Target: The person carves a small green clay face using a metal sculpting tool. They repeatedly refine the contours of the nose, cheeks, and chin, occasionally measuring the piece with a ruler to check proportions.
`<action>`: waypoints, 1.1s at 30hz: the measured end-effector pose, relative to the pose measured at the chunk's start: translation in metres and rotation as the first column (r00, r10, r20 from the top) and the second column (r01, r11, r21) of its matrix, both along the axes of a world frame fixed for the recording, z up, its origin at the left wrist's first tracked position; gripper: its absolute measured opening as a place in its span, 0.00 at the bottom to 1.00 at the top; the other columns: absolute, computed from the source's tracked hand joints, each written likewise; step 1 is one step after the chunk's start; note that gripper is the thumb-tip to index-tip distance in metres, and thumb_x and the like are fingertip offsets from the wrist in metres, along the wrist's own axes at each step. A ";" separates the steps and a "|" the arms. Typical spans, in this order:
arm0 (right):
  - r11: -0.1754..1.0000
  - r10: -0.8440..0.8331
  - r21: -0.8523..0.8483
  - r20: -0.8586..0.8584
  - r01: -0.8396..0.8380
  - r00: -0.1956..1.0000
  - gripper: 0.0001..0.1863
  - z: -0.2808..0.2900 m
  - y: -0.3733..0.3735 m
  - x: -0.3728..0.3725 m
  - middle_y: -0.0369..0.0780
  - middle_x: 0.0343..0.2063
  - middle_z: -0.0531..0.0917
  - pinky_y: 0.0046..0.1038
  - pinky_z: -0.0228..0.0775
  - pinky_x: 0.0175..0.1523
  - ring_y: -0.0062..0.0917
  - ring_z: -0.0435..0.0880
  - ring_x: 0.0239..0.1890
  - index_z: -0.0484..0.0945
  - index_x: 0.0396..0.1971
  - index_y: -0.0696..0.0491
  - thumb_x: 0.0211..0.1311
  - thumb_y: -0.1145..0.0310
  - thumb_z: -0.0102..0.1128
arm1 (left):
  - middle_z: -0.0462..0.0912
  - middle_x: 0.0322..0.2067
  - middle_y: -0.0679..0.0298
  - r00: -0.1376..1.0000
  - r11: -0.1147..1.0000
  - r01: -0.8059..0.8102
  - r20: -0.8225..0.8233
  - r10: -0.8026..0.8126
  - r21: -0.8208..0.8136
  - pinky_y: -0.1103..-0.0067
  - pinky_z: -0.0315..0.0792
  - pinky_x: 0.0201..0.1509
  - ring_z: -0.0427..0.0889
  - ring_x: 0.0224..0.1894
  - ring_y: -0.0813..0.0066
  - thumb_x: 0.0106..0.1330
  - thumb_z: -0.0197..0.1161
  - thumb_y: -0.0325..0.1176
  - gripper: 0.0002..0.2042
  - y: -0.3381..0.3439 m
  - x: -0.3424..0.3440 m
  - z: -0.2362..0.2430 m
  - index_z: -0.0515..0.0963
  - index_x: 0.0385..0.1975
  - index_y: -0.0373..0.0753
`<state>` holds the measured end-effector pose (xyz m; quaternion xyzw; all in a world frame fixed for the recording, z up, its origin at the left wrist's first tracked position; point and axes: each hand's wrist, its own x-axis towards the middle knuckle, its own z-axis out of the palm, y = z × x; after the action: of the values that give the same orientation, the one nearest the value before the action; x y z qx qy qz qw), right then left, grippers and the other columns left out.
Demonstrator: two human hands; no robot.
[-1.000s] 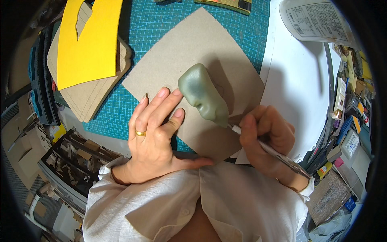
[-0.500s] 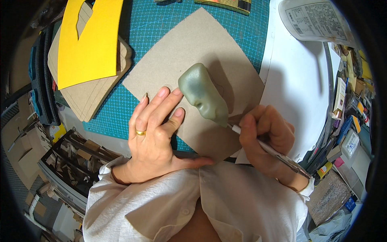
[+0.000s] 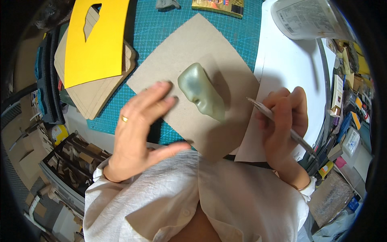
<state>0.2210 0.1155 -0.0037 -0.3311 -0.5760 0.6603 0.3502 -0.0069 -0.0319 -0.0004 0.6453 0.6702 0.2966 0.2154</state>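
Note:
A pale green sculpted lump [image 3: 197,86], with hollows on its lower left side, lies on a square grey-brown card [image 3: 161,60] on the green cutting mat [image 3: 238,36]. My left hand [image 3: 137,133], a ring on one finger, is a little left of the lump, not touching it, its fingers apart and slightly blurred, over the card's left corner. At the right, my right hand [image 3: 284,125] grips a slim pale pen-like tool [image 3: 262,108], whose tip points up-left over the card, clear of the lump.
Yellow board [image 3: 94,60] with a cutout lies on wooden boards [image 3: 74,94] at upper left. A gold box [image 3: 217,8] and a grey object [image 3: 167,5] sit at the top. White paper [image 3: 298,64] and a translucent tub [image 3: 310,18] are at right. Cluttered supplies [image 3: 346,121] line the edge.
My left hand has lifted and drawn left, away from the lump. My right hand has moved up and right with the tool, whose tip has come away from the lump's lower end.

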 end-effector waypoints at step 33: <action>0.541 0.017 0.609 0.682 -0.580 0.731 0.30 0.030 -0.027 0.039 0.44 0.54 0.77 0.45 0.56 0.67 0.45 0.70 0.61 0.69 0.56 0.50 0.51 0.74 0.69 | 0.78 0.53 0.60 0.823 0.989 -0.145 -0.550 0.142 0.038 0.73 0.72 0.46 0.76 0.42 0.65 0.53 0.74 0.44 0.36 -0.040 0.035 0.023 0.72 0.61 0.34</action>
<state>0.2602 0.0886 0.0265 -0.2209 -0.9355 0.2436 0.1295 0.0284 -0.0720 0.0230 0.6504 0.7513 0.1119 -0.0079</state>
